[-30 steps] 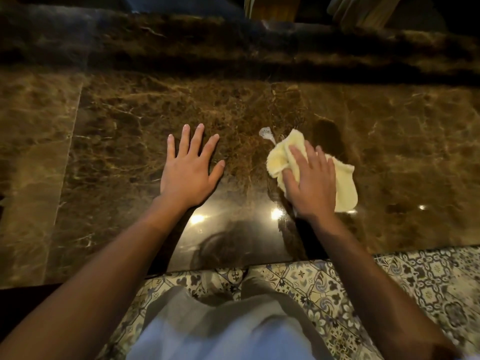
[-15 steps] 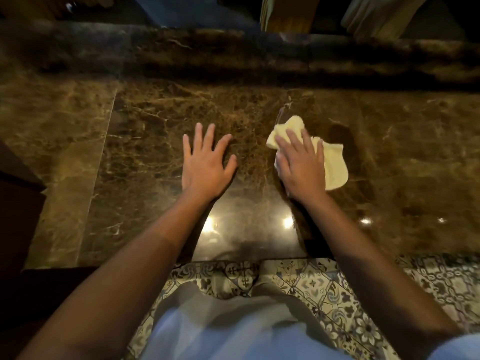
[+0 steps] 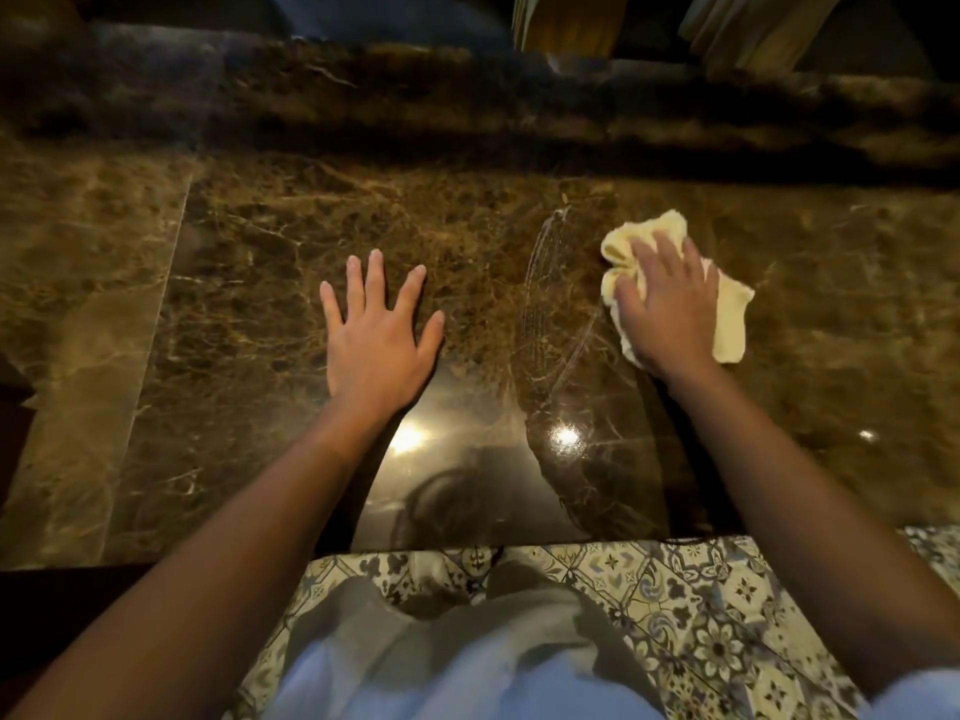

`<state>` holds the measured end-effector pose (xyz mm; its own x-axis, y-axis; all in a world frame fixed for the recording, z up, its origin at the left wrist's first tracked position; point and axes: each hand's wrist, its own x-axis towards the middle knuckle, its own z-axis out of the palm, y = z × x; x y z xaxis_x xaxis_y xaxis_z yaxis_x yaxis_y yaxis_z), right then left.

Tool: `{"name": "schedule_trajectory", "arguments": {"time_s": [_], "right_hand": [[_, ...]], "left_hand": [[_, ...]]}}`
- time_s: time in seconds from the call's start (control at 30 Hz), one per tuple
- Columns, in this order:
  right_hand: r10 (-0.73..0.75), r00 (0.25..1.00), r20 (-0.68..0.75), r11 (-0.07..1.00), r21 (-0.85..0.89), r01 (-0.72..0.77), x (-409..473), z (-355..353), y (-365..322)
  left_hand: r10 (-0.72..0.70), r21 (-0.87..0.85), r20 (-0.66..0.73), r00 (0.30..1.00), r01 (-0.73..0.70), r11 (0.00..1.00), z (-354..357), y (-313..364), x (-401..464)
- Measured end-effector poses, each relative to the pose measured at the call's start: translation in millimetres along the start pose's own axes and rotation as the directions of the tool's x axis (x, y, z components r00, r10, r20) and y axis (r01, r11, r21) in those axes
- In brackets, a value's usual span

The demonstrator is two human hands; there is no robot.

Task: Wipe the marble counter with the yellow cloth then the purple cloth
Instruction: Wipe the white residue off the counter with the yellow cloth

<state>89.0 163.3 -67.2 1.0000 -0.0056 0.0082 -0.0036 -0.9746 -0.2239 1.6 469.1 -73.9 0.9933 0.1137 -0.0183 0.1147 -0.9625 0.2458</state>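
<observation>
The brown marble counter point(image 3: 260, 241) fills most of the view. My right hand point(image 3: 667, 309) presses the crumpled yellow cloth point(image 3: 732, 319) flat against the counter at the right of centre, fingers spread over it. A curved wet streak point(image 3: 550, 304) runs down the marble just left of the cloth. My left hand point(image 3: 379, 345) lies flat on the counter with its fingers apart, holding nothing. No purple cloth is in view.
A raised marble ledge point(image 3: 467, 96) runs along the back of the counter. The counter's near edge point(image 3: 467, 545) meets a patterned tile floor point(image 3: 701, 615). At the far left a seam point(image 3: 156, 356) separates a lighter slab.
My right hand has slid the yellow cloth to the right, away from my left hand, leaving a wet streak. My left hand has stayed flat on the marble.
</observation>
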Motion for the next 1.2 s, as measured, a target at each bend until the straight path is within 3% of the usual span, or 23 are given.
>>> {"name": "schedule_trajectory", "arguments": {"time_s": [0.17,0.3,0.5,0.67,0.73,0.83,1.0,1.1,1.2], "right_hand": [[0.017,1.000,0.001,0.999,0.049,-0.017,94.5,11.9,-34.1],[-0.142,0.989,0.034,0.980,0.145,0.136,118.4,13.1,-54.9],[-0.474,0.872,0.119,0.855,0.301,0.423,14.1,13.3,-65.9],[-0.681,0.718,0.143,0.725,0.264,0.636,-105.0,18.3,-33.2],[-0.712,0.691,0.125,0.693,0.290,0.660,-118.3,18.2,-6.6],[-0.632,0.766,0.119,0.769,0.220,0.600,-83.7,9.8,27.1],[-0.302,0.952,0.038,0.949,0.104,0.297,16.3,2.3,43.9],[-0.125,0.992,-0.003,0.989,0.076,0.124,70.7,6.9,20.0],[-0.103,0.995,0.011,0.993,0.056,0.102,98.5,14.3,-17.1]], "left_hand": [[-0.004,0.021,-0.005,1.000,0.004,1.000,5.2,1.0,2.0],[-0.006,0.017,-0.019,1.000,0.006,1.000,8.3,0.6,3.9],[-0.006,0.040,-0.042,0.999,0.008,0.999,12.1,-3.6,5.2],[-0.010,0.046,-0.037,0.999,0.012,0.999,13.8,-4.6,3.8],[-0.004,0.036,-0.041,0.999,0.005,0.999,12.6,-3.8,4.9],[-0.001,0.034,-0.038,0.999,0.003,0.999,12.1,-3.3,7.1],[-0.019,0.043,-0.034,0.999,0.020,0.999,14.4,-1.1,5.1],[-0.029,0.041,-0.043,0.999,0.031,0.999,14.1,-0.2,6.3],[-0.036,0.044,-0.057,0.998,0.038,0.998,14.9,0.1,7.1]]}}
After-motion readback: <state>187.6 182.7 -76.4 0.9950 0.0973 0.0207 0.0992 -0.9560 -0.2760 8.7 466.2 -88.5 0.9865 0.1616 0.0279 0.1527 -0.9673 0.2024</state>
